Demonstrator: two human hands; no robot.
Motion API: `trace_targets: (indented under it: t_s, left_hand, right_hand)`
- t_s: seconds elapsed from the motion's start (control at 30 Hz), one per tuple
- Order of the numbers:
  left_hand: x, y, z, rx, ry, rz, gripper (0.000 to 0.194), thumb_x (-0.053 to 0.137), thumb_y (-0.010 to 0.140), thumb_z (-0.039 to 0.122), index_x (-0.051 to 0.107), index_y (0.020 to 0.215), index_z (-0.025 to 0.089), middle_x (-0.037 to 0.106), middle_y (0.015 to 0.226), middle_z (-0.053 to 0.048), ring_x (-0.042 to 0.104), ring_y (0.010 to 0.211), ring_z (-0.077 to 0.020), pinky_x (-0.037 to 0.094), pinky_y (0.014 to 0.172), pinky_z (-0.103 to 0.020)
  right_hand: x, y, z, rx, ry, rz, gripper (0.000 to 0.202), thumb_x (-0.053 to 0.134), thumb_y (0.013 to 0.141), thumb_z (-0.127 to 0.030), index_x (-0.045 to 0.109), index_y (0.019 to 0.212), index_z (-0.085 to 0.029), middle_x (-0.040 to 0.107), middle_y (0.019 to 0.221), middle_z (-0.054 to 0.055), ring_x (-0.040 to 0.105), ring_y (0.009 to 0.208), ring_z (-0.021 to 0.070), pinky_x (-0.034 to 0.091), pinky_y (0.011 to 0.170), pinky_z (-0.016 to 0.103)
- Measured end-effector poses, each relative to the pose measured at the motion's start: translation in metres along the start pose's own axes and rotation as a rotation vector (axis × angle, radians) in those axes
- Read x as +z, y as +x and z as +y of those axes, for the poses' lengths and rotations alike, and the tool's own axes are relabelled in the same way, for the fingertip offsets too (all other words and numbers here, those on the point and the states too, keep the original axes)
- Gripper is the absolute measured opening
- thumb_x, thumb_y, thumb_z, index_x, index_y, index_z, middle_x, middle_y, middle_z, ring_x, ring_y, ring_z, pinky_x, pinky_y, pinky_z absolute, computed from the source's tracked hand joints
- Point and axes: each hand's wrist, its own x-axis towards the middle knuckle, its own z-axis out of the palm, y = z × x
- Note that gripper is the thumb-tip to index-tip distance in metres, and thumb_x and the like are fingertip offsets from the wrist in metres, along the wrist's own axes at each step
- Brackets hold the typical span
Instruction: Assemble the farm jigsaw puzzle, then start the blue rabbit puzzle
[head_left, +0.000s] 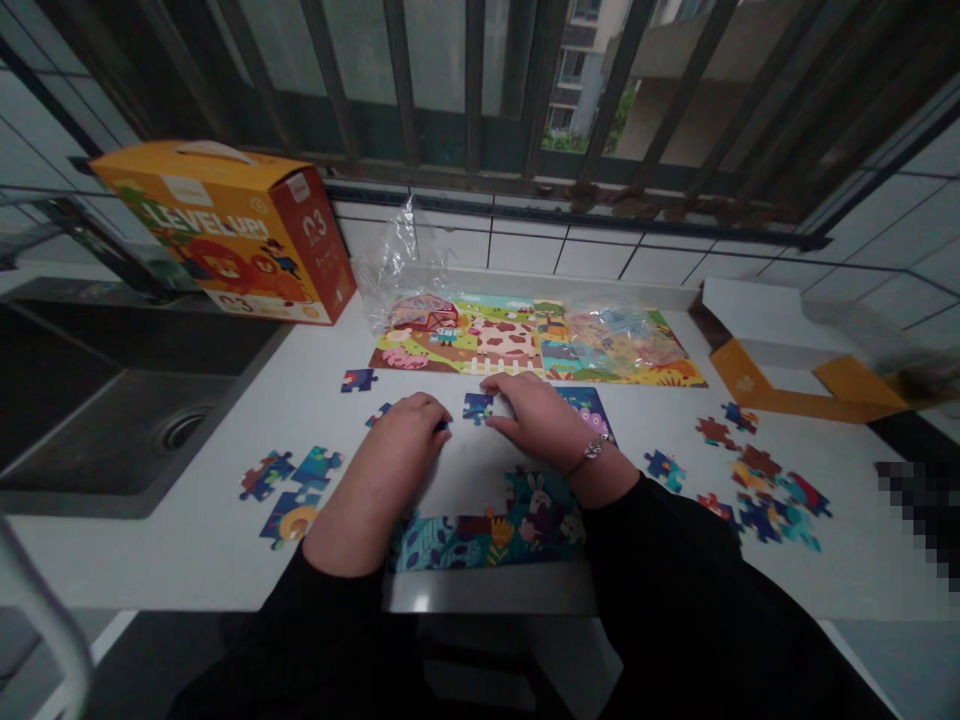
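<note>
My right hand (536, 420), with a bracelet at the wrist, has its thumb and fingertips at the right edge of a dark blue puzzle piece (475, 407) on the white counter, pinching it. My left hand (405, 450) is closed to the left of that piece, and a dark blue bit of a puzzle piece shows at its fingertips, the rest hidden. Partly behind the left hand lies another blue piece (378, 414). Below the hands runs a joined puzzle strip (450, 543) with leaves, flowers and a rabbit; a joined section with pink flowers (589, 408) shows beyond the right wrist.
Loose pieces lie left (289, 485) and right (761, 490). Behind are a farm picture (495, 340), an animal picture (622, 345) and clear plastic wrap (401, 255). An orange box (225, 235) stands by the sink (142, 500); an open box tray (795, 365) sits at right.
</note>
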Motion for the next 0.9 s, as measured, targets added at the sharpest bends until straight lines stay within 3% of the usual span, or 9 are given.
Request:
trace_targets:
  t_s: [0.17, 0.3, 0.4, 0.5, 0.57, 0.73, 0.9]
  left_hand:
    - [0.003, -0.001, 0.002, 0.024, -0.040, 0.014, 0.018, 0.066, 0.103, 0.011, 0.079, 0.115, 0.015, 0.077, 0.126, -0.014, 0.072, 0.118, -0.0304, 0.055, 0.111, -0.043]
    - [0.005, -0.004, 0.000, -0.016, -0.025, 0.075, 0.025, 0.074, 0.100, 0.017, 0.078, 0.124, 0.014, 0.074, 0.132, -0.016, 0.068, 0.125, -0.0338, 0.054, 0.114, -0.047]
    - [0.004, -0.004, -0.002, -0.083, 0.026, 0.077, 0.029, 0.076, 0.100, 0.027, 0.076, 0.126, 0.013, 0.074, 0.130, -0.018, 0.067, 0.123, -0.0369, 0.055, 0.110, -0.051]
    - [0.004, -0.003, -0.003, -0.053, 0.021, 0.040, 0.022, 0.072, 0.102, 0.023, 0.076, 0.122, 0.015, 0.076, 0.129, -0.017, 0.069, 0.120, -0.0347, 0.055, 0.110, -0.050]
    - [0.004, -0.001, -0.004, -0.015, -0.001, 0.035, 0.019, 0.070, 0.102, 0.019, 0.077, 0.119, 0.015, 0.077, 0.128, -0.016, 0.070, 0.119, -0.0335, 0.054, 0.111, -0.049]
    - [0.010, 0.002, -0.005, 0.013, -0.028, 0.066, 0.019, 0.069, 0.101, 0.015, 0.077, 0.119, 0.014, 0.078, 0.127, -0.016, 0.071, 0.120, -0.0336, 0.054, 0.113, -0.049]
    - [0.014, 0.005, -0.005, 0.034, -0.057, 0.099, 0.024, 0.063, 0.100, 0.010, 0.076, 0.119, 0.017, 0.079, 0.127, -0.015, 0.071, 0.123, -0.0331, 0.054, 0.115, -0.050]
  right_hand:
    - [-0.004, -0.004, 0.012, -0.052, 0.097, 0.074, 0.053, 0.078, 0.095, -0.012, 0.063, 0.145, -0.024, 0.080, 0.126, 0.007, 0.067, 0.125, 0.0300, 0.050, 0.113, 0.047]
    - [-0.015, -0.008, 0.027, -0.051, 0.150, 0.162, 0.065, 0.082, 0.090, -0.017, 0.060, 0.150, -0.027, 0.078, 0.131, 0.009, 0.068, 0.128, 0.0313, 0.051, 0.114, 0.050]
    - [-0.033, -0.012, 0.039, 0.079, 0.145, 0.343, 0.049, 0.071, 0.095, -0.021, 0.064, 0.144, -0.023, 0.078, 0.125, 0.012, 0.072, 0.112, 0.0287, 0.056, 0.101, 0.046]
    - [-0.055, -0.022, 0.049, 0.239, 0.109, 0.574, 0.036, 0.060, 0.099, -0.026, 0.067, 0.134, -0.020, 0.079, 0.112, 0.011, 0.073, 0.096, 0.0258, 0.058, 0.092, 0.042]
    - [-0.070, -0.036, 0.054, 0.334, 0.086, 0.643, 0.033, 0.061, 0.099, -0.032, 0.069, 0.128, -0.019, 0.079, 0.107, 0.010, 0.073, 0.091, 0.0256, 0.058, 0.088, 0.041]
    - [-0.091, -0.086, 0.067, 0.426, 0.050, 0.534, 0.038, 0.066, 0.096, -0.046, 0.074, 0.124, -0.021, 0.080, 0.107, 0.011, 0.076, 0.093, 0.0272, 0.058, 0.084, 0.040]
    - [-0.087, -0.123, 0.092, 0.542, -0.005, 0.525, 0.040, 0.064, 0.096, -0.050, 0.078, 0.119, -0.021, 0.082, 0.109, 0.011, 0.075, 0.092, 0.0276, 0.057, 0.088, 0.042]
